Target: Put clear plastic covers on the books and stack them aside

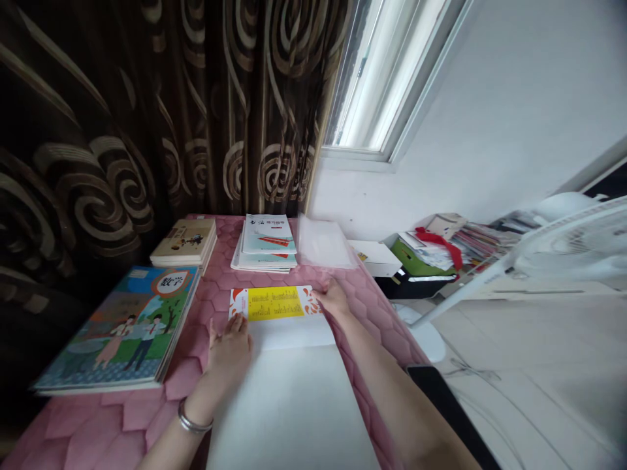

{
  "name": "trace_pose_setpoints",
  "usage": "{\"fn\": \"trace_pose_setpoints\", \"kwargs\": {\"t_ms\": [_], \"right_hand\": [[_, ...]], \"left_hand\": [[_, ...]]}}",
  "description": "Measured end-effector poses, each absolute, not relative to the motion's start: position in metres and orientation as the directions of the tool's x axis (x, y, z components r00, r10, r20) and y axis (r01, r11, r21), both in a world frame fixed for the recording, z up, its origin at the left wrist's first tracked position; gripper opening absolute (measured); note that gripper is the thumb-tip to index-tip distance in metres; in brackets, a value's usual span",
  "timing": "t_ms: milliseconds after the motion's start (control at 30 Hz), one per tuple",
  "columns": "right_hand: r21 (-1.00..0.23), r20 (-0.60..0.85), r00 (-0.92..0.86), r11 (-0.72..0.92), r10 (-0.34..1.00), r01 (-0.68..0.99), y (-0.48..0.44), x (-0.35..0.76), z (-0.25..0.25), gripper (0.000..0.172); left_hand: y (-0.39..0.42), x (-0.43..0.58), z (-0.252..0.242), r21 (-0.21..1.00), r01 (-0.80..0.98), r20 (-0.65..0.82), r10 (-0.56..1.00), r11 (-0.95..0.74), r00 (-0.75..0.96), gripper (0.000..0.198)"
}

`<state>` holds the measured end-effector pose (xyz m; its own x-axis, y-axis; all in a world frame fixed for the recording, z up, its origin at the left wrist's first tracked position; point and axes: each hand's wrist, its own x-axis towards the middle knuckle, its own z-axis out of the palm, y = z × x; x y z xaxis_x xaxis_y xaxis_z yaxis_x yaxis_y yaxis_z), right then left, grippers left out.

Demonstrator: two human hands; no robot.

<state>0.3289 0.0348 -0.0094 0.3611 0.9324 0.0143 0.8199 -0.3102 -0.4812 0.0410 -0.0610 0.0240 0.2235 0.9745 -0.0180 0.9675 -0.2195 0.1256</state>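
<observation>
A booklet with a yellow panel and red-orange shapes [275, 304] lies on a large pale sheet [294, 405] at the middle of the pink quilted surface. My left hand [230, 349], with a silver bangle at the wrist, rests at the booklet's left edge, its fingers partly spread. At the upper right corner my right hand [333, 299] pinches the booklet's edge between thumb and fingers. The lower part of the booklet area is white.
Textbooks [132, 326] and smaller books [186, 241] are stacked left. More booklets [267, 243] and clear plastic sheets [324, 245] lie behind. A white fan [490, 274], a white box [376, 256] and a dark flat object [443, 405] are at right.
</observation>
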Motion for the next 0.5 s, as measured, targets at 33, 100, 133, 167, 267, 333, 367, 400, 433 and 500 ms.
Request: {"fn": "trace_pose_setpoints", "kwargs": {"t_ms": [33, 100, 133, 167, 267, 333, 367, 400, 433, 500], "right_hand": [[-0.514, 0.017, 0.328, -0.273, 0.944, 0.813, 0.031, 0.332, -0.011, 0.039], [-0.569, 0.024, 0.264, -0.204, 0.964, 0.797, 0.021, 0.338, -0.015, 0.043], [-0.589, 0.026, 0.234, -0.174, 0.972, 0.789, 0.015, 0.340, -0.016, 0.045], [-0.604, 0.027, 0.206, -0.148, 0.978, 0.783, 0.010, 0.342, -0.017, 0.048], [-0.623, 0.024, 0.145, -0.098, 0.989, 0.776, -0.002, 0.346, -0.017, 0.054], [-0.618, 0.021, 0.135, -0.093, 0.991, 0.780, -0.005, 0.346, -0.016, 0.056], [-0.613, 0.019, 0.141, -0.100, 0.990, 0.784, -0.005, 0.346, -0.016, 0.055], [-0.606, 0.015, 0.153, -0.113, 0.988, 0.788, -0.003, 0.345, -0.015, 0.054], [-0.595, 0.010, 0.171, -0.132, 0.985, 0.793, 0.000, 0.344, -0.015, 0.053], [-0.557, -0.003, 0.218, -0.182, 0.976, 0.810, 0.010, 0.341, -0.013, 0.049]], "left_hand": [[-0.059, 0.047, 0.027, 0.098, 0.972, -0.038, 0.975, -0.213, 0.217, 0.045], [-0.056, 0.064, 0.031, 0.066, 0.976, -0.085, 0.974, -0.205, 0.211, 0.046], [-0.053, 0.074, 0.033, 0.075, 0.973, -0.112, 0.968, -0.216, 0.224, 0.048], [-0.051, 0.085, 0.033, 0.101, 0.967, -0.140, 0.959, -0.234, 0.247, 0.050], [-0.047, 0.118, 0.029, 0.244, 0.916, -0.211, 0.904, -0.319, 0.371, 0.053], [-0.046, 0.132, 0.024, 0.312, 0.883, -0.208, 0.882, -0.349, 0.422, 0.053], [-0.046, 0.137, 0.021, 0.327, 0.874, -0.192, 0.880, -0.359, 0.433, 0.053], [-0.047, 0.139, 0.019, 0.333, 0.869, -0.175, 0.882, -0.365, 0.438, 0.053], [-0.047, 0.140, 0.018, 0.334, 0.868, -0.162, 0.885, -0.368, 0.437, 0.053], [-0.049, 0.139, 0.017, 0.335, 0.867, -0.159, 0.885, -0.369, 0.438, 0.054]]}}
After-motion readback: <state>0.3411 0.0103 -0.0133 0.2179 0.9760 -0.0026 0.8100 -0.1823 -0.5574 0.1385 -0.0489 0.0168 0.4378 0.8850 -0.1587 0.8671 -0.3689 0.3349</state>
